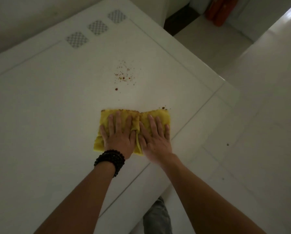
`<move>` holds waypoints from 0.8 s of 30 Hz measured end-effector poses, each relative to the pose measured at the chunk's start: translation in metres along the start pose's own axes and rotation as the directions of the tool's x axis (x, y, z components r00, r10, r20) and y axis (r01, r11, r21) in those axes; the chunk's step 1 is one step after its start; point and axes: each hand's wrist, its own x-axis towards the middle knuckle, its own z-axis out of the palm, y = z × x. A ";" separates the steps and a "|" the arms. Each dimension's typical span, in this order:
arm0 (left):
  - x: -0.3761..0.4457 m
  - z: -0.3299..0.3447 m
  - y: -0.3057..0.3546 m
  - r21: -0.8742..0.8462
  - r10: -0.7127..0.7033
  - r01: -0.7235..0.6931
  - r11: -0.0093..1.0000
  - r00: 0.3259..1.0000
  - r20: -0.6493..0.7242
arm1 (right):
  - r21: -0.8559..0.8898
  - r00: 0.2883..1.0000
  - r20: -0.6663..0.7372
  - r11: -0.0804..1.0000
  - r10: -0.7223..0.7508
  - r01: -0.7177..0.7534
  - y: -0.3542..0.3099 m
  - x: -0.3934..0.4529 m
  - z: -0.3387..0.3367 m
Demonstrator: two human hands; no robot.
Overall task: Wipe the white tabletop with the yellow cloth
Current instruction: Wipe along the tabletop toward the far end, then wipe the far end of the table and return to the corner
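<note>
1. White tabletop (48, 115) fills most of the frame, with reddish crumbs (124, 75) scattered above centre.
2. Yellow cloth (160, 117) lies flat just below the crumbs, with bits gathered at its top edge.
3. Left hand (118, 134), above a dark bead bracelet (110, 160), and right hand (154, 137) press it with flat, spread fingers, gripping nothing.

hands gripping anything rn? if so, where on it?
No grip. Left hand and right hand lie flat, palms down, on the yellow cloth, pinning it to the white tabletop: left on its left half, right on its right.
</note>
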 end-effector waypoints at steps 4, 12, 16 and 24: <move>-0.005 -0.002 0.016 -0.047 -0.071 0.071 0.996 0.997 0.022 | -0.012 0.999 0.031 0.999 -0.041 0.041 0.029 0.002 -0.013; -0.067 0.030 0.068 -0.127 -0.153 0.156 0.980 0.988 0.032 | -0.061 0.998 0.043 0.997 -0.052 0.054 0.076 -0.033 -0.016; -0.071 0.016 0.093 -0.151 -0.108 0.115 0.982 0.993 0.053 | -0.112 0.998 0.067 0.993 -0.016 0.023 0.094 -0.038 -0.025; -0.057 -0.019 -0.010 -0.186 -0.156 0.127 0.974 0.975 -0.155 | 0.035 0.981 0.086 0.983 0.177 -0.180 0.039 -0.032 -0.006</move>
